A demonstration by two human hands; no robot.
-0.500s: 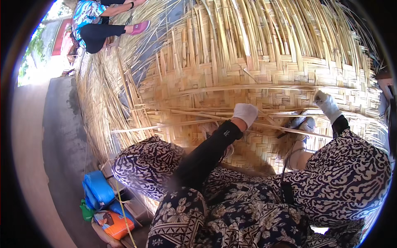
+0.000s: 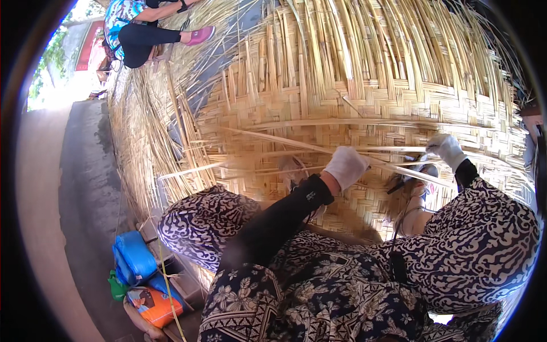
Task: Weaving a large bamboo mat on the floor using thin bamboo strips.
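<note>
My left hand (image 2: 346, 169), in a white glove, closes round a long pale bamboo strip (image 2: 279, 138). The strip slants from the upper left, passes the hand and runs down toward the right. My right hand (image 2: 448, 149), also white-gloved, is apart to the right over the woven bamboo mat (image 2: 342, 108). Its fingers are curled; another pale strip (image 2: 399, 149) reaches close to them, and what they hold, if anything, is hidden. Several loose strips lie across the mat between my legs. The left hand hides part of its strip.
Unwoven strip ends (image 2: 364, 40) spread at the mat's far side. A heap of thin strips (image 2: 148, 125) lies left. Another person (image 2: 151, 37) sits beyond it at upper left. Blue bag (image 2: 135, 256) and orange package (image 2: 151, 305) stand at lower left, beside the grey floor (image 2: 91, 182).
My left hand has moved slightly right and down, and the strip in it now slants across the mat. My right hand has dipped a little. The view has shifted slightly.
</note>
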